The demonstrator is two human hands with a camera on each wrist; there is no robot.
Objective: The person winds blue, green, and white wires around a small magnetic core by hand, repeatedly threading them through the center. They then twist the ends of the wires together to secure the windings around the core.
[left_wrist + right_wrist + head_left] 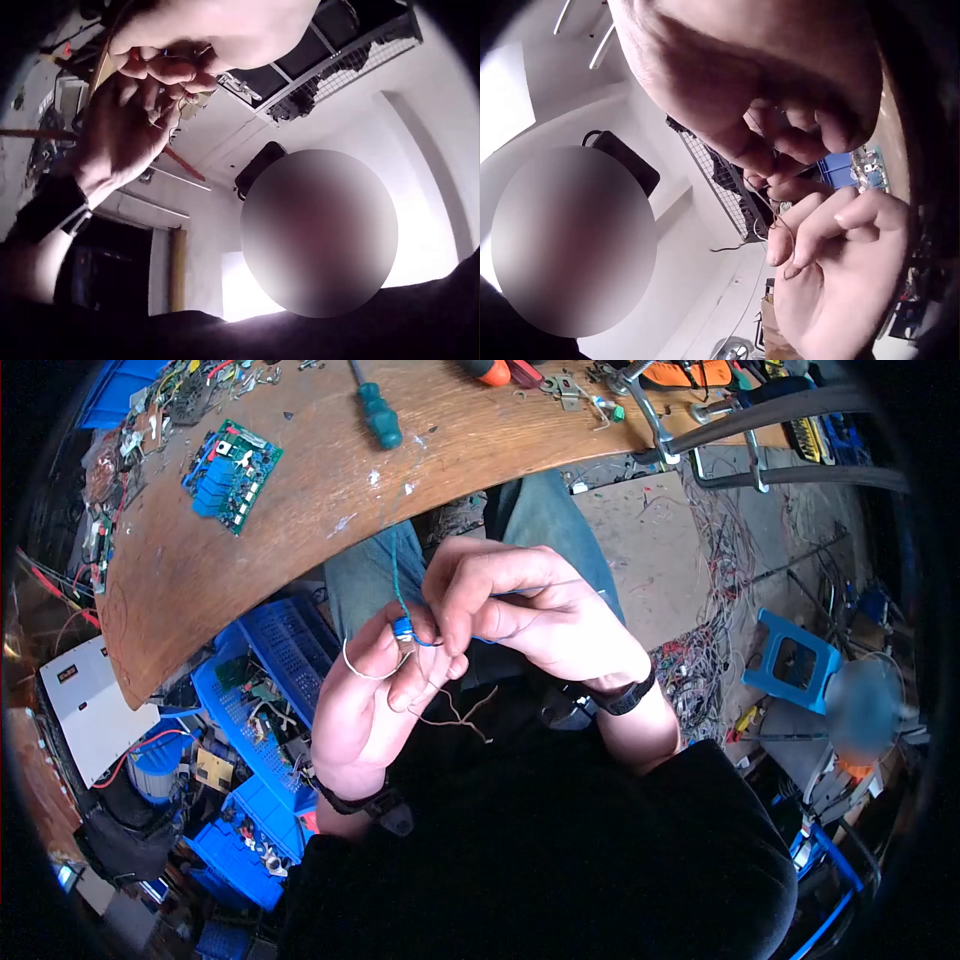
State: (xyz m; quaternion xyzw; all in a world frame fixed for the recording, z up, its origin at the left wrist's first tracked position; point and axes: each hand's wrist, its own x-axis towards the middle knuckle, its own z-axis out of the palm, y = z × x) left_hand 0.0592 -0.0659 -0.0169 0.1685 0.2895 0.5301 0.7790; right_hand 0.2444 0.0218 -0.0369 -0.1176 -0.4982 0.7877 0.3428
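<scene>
Beyond left hand (357,705), unreadable panel label (67,674)

Head view: moderate, fairly even light; wide-angle distortion bows the table (300,490); corners fall to black; the shirt (540,840) loses detail. Left wrist view: dim, white glare at lower right. Right wrist view: glare at left; shadow darkens the right hand (757,75) underneath. Round blurred patches obscure part of each view.

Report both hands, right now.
Left hand: closed, holding a small blue part.
Right hand: closed, fingertips pinching a thin blue wire.
</scene>
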